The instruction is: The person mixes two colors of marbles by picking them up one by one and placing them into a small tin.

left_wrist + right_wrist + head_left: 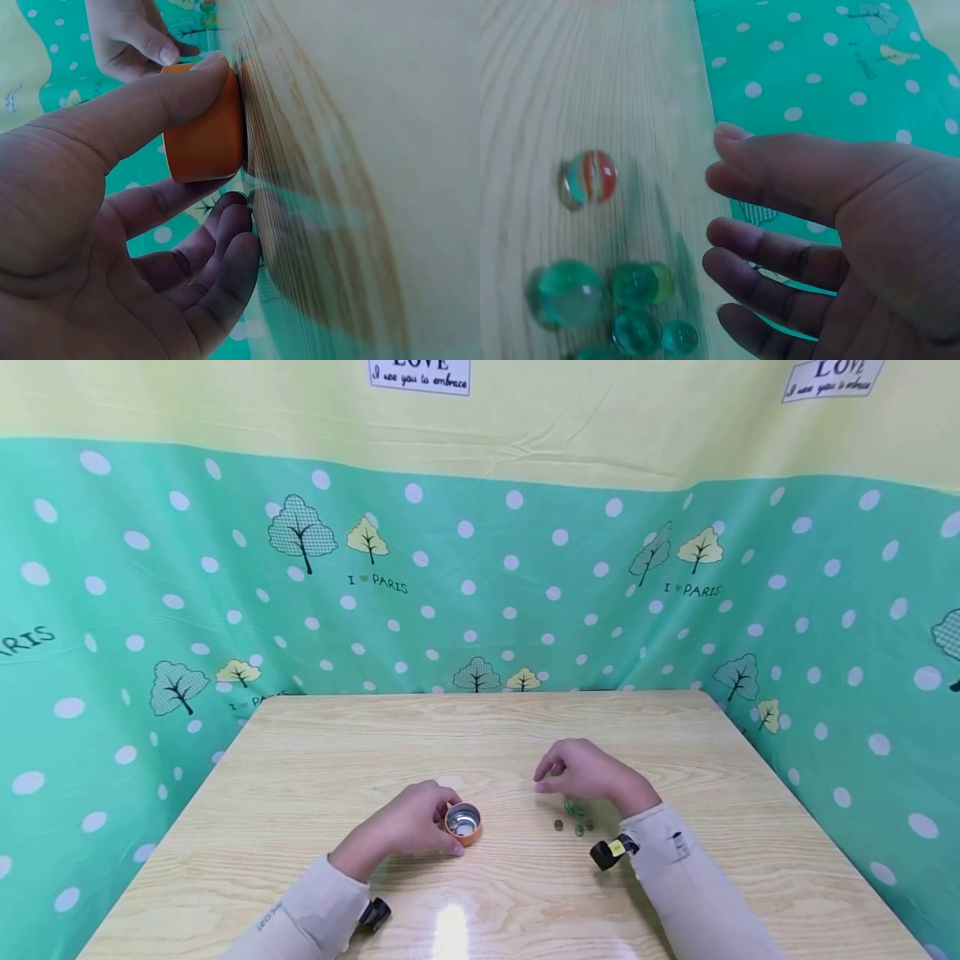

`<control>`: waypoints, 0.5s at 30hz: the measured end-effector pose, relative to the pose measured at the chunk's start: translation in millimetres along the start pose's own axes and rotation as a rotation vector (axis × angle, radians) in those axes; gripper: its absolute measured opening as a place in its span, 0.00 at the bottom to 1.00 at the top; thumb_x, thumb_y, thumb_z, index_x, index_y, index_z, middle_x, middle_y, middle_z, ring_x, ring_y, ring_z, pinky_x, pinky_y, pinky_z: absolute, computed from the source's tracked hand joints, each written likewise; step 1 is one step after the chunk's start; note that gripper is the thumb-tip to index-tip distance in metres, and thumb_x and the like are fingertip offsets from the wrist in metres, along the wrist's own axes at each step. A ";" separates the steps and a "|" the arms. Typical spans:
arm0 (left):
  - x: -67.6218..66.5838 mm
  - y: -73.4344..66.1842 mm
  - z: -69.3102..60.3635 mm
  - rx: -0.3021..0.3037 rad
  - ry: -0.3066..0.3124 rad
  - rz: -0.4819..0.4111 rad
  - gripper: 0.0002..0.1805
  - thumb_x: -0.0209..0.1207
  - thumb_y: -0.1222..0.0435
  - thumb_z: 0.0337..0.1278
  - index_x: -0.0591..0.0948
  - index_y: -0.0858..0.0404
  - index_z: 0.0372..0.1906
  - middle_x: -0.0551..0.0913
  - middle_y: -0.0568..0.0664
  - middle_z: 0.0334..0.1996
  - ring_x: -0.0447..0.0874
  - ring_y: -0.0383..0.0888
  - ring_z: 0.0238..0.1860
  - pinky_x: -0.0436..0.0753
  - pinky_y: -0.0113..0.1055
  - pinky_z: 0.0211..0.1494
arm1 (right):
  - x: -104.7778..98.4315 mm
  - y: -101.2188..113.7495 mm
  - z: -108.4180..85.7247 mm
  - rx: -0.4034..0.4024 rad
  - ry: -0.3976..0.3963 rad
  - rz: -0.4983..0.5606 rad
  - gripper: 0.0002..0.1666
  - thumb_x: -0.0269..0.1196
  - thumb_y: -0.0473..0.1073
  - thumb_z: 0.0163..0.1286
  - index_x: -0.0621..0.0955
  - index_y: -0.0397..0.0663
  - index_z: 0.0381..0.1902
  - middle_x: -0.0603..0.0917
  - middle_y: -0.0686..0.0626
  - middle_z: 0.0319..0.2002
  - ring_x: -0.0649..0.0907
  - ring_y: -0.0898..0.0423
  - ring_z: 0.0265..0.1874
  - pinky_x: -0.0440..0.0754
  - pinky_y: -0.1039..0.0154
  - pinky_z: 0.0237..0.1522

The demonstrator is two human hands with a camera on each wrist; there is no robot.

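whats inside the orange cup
The orange cup shows a shiny silvery lining; small details inside are unclear, and the near rim covers part of the interior.

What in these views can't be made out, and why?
Left wrist: the inside of the orange cup, behind its own wall.
Left wrist: part of the right hand, cut off by the top edge.
Right wrist: part of the lowest green marble, cut off by the bottom edge.
Head: patterns on the marbles, too small.
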State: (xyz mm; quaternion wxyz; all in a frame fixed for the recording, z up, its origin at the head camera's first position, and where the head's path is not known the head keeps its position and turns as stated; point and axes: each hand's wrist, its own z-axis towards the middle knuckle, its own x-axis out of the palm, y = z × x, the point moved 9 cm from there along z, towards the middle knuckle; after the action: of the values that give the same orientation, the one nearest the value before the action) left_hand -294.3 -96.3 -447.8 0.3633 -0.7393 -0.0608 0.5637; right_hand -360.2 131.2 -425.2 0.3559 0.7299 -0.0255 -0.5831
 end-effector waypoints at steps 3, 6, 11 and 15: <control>-0.3 -0.3 0.1 0.005 -0.001 -0.001 0.28 0.84 0.55 0.38 0.86 0.58 0.48 0.80 0.47 0.38 0.74 0.45 0.39 0.75 0.40 0.41 | -0.7 -7.9 -0.3 0.025 0.018 0.025 0.06 0.75 0.48 0.65 0.91 0.58 0.39 0.85 0.57 0.41 0.81 0.58 0.38 0.81 0.58 0.42; -0.3 -0.4 0.0 0.007 -0.001 -0.003 0.28 0.83 0.55 0.38 0.86 0.57 0.48 0.80 0.47 0.38 0.74 0.45 0.39 0.74 0.39 0.41 | -1.1 -13.4 -1.1 0.024 0.037 0.041 0.05 0.75 0.47 0.65 0.90 0.57 0.39 0.86 0.57 0.39 0.82 0.58 0.36 0.82 0.59 0.39; -0.1 -0.4 -0.4 0.005 -0.001 -0.011 0.28 0.83 0.55 0.38 0.86 0.57 0.48 0.80 0.47 0.38 0.75 0.45 0.39 0.75 0.40 0.41 | -1.6 -21.2 -2.7 0.030 0.069 0.047 0.05 0.75 0.48 0.65 0.90 0.58 0.38 0.87 0.59 0.36 0.84 0.59 0.36 0.82 0.58 0.41; -0.2 -0.7 -0.2 0.004 -0.001 -0.018 0.28 0.83 0.55 0.38 0.86 0.57 0.48 0.80 0.48 0.38 0.75 0.45 0.39 0.75 0.40 0.41 | -3.8 -27.1 -3.4 0.037 0.074 0.045 0.06 0.75 0.49 0.65 0.90 0.59 0.39 0.87 0.60 0.36 0.84 0.59 0.37 0.82 0.56 0.44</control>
State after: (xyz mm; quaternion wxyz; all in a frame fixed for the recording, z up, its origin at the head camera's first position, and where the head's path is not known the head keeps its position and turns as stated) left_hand -294.0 -96.0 -447.3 0.3698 -0.7376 -0.0666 0.5611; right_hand -368.8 154.8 -436.7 0.3562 0.7566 -0.0396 -0.5468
